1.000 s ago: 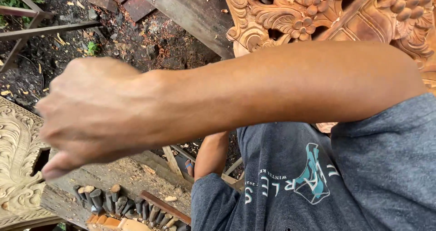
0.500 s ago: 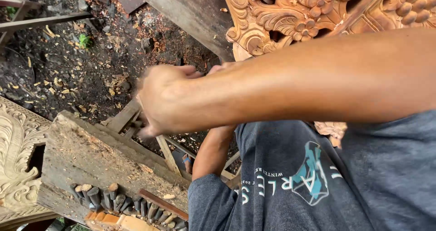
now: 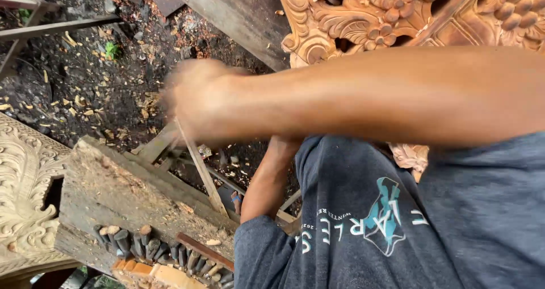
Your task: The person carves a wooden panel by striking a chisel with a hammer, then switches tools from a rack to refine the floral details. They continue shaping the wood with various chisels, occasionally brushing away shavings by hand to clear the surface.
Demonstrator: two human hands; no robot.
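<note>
The right hand (image 3: 198, 99) is at the end of a bare forearm that crosses the whole view from right to left. It is blurred, so I cannot tell if its fingers are spread, closed together, or pinching something; they seem curled, but this is only an impression.

Directly under this hand there is a thin wooden slat (image 3: 200, 167). Its upper end meets the lower edge of the hand, and its long axis goes down and a little to the right, toward the rough wooden block (image 3: 113, 192). I cannot say whether the hand touches the slat or only passes in front of it. The slat is narrow, pale grey-brown and straight, and it lies among other similar laths of a frame.

The left forearm (image 3: 267, 181) comes out of a dark blue sleeve and goes up behind the right arm. The left hand is hidden there, so the right hand is the one clearly nearer to the slat.

Along the lower side of the block stands a row of chisels (image 3: 164, 252), well below the right hand. A reddish carved panel (image 3: 397, 22) fills the top right, a paler carved panel (image 3: 22, 181) is at the left edge, and the dark ground (image 3: 85, 67) is covered with wood chips.
</note>
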